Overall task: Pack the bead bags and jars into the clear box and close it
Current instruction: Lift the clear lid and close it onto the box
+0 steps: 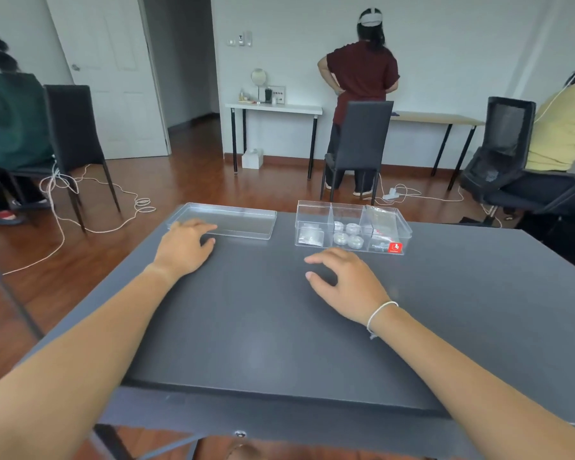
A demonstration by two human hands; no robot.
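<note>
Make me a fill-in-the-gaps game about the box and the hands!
1. The left hand reaches for the clear ____, which lies flat on the table.
2. The box has ____ compartments.
3. The round jars sit in the ____ compartment.
4. The right hand holds ____.

Missing words: lid; three; middle; nothing

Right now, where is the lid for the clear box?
The clear lid lies flat at the table's far left edge, left of the clear box, with the left hand reaching its near corner.
</note>
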